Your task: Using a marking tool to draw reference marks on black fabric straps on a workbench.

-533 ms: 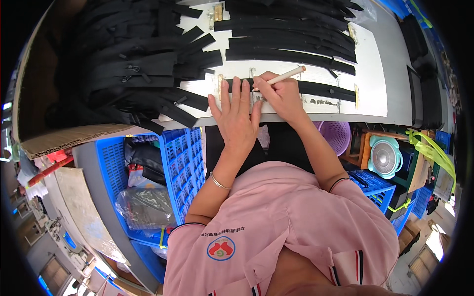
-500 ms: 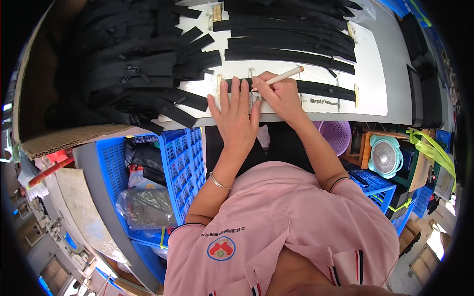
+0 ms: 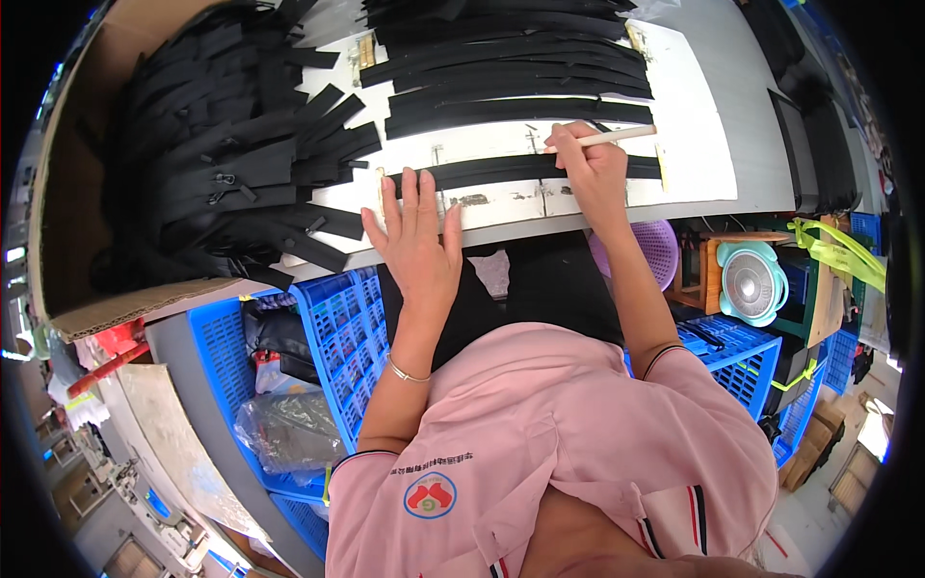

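A black zipper (image 3: 501,170) lies straight across the white board (image 3: 701,125), near the board's front edge. My left hand (image 3: 416,236) rests flat on the zipper's left end with its fingers spread. In a pinch grip, my right hand (image 3: 599,178) holds a slim white pencil (image 3: 628,135), its tip down at the zipper right of the middle and its back end pointing right. Several more black zippers (image 3: 520,85) lie in rows on the board behind this one.
Left of the board, a cardboard box (image 3: 85,125) holds a heap of black zippers (image 3: 217,144). Below the table edge stand a blue crate (image 3: 217,347) at left, and a purple basket (image 3: 650,252) and a turquoise fan (image 3: 752,282) at right. Black flat pieces (image 3: 805,154) lie far right.
My right hand has moved right along the zipper with the pencil. My left hand has slid left to the zipper's end. The whole view has shifted slightly.
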Demonstrator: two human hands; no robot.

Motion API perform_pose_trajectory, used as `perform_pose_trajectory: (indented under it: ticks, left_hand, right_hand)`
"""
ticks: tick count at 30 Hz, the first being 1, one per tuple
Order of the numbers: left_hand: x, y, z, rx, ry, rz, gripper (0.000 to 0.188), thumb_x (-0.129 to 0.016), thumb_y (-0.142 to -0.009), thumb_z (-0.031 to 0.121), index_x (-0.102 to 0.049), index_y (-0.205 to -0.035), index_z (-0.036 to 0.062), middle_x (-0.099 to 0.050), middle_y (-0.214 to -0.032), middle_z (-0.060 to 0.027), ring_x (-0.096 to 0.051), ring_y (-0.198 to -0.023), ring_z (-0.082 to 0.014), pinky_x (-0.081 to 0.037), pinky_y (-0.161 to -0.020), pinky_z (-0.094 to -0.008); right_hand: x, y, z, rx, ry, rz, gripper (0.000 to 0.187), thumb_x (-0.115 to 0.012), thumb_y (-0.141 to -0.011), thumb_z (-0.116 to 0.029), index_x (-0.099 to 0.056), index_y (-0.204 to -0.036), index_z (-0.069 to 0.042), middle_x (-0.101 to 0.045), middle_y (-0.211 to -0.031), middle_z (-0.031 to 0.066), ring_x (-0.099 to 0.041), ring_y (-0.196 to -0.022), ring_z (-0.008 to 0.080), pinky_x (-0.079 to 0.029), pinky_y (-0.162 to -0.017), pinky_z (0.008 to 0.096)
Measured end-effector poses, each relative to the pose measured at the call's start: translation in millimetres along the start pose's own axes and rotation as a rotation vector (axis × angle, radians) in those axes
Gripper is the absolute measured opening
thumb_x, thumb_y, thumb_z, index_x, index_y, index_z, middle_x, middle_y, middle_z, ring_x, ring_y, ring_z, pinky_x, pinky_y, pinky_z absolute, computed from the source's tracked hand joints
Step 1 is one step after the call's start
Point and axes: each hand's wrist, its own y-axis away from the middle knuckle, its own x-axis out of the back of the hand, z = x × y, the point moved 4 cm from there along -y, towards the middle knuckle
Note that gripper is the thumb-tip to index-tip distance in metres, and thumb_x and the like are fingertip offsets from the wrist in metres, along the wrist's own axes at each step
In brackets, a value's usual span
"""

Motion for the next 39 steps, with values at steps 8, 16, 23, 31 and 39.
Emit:
perform_pose_trajectory:
  ticks: [8,16,23,31,39]
  left_hand:
    - [1.2,0.6,0.5,0.023,0.011,-0.027,0.050,-0.064,-0.100,0.027,-0.057,-0.144,0.0046,-0.053,-0.152,-0.0151,-0.036,-0.149,-0.0363,-0.013,-0.121,-0.0594]
    - [3.2,1.3,3.7,0.021,-0.012,0.011,0.048,-0.068,-0.097,0.027,-0.062,-0.137,0.0012,-0.055,-0.148,-0.0178,-0.038,-0.148,-0.0378,-0.012,-0.120,-0.0645]
    - [-2.3,-23.3,39.9,-0.007,0.207,0.132,0.035,-0.069,-0.095,0.018,-0.068,-0.128,0.0044,-0.061,-0.141,-0.0157,-0.048,-0.138,-0.0362,-0.027,-0.119,-0.0509]
    - [-35.2,-47.5,67.5,-0.075,0.418,0.078,0.010,-0.079,-0.081,0.008,-0.077,-0.091,0.0063,-0.071,-0.100,-0.0027,-0.063,-0.096,-0.0229,-0.044,-0.088,-0.0365]
    - [-37.0,-47.4,66.5,-0.060,0.445,0.066,0.012,-0.080,-0.080,0.009,-0.078,-0.092,0.0075,-0.071,-0.101,-0.0027,-0.063,-0.097,-0.0228,-0.044,-0.090,-0.0365]
  right_hand:
    - [-2.5,-1.3,14.9,0.061,-0.062,-0.023,0.025,-0.063,-0.101,-0.018,-0.074,-0.088,0.000,-0.056,-0.063,-0.0020,-0.044,-0.057,0.0027,-0.033,-0.052,0.0223]
    - [-4.4,-1.2,15.7,0.076,-0.007,-0.038,0.024,-0.064,-0.101,-0.018,-0.074,-0.088,-0.001,-0.055,-0.061,-0.0027,-0.045,-0.057,0.0026,-0.033,-0.052,0.0222]
    - [-5.1,-1.5,16.4,0.121,0.115,-0.065,0.022,-0.065,-0.100,-0.018,-0.073,-0.091,0.000,-0.057,-0.062,-0.0009,-0.047,-0.058,0.0046,-0.037,-0.053,0.0242]
    - [-0.9,0.4,15.1,0.116,0.015,-0.058,0.023,-0.064,-0.100,-0.016,-0.072,-0.089,0.002,-0.060,-0.065,0.0002,-0.050,-0.059,0.0049,-0.040,-0.054,0.0241]
    - [-0.7,0.8,25.1,0.153,0.065,-0.171,0.023,-0.065,-0.096,-0.015,-0.072,-0.082,0.003,-0.062,-0.062,0.0027,-0.052,-0.057,0.0065,-0.040,-0.053,0.0256]
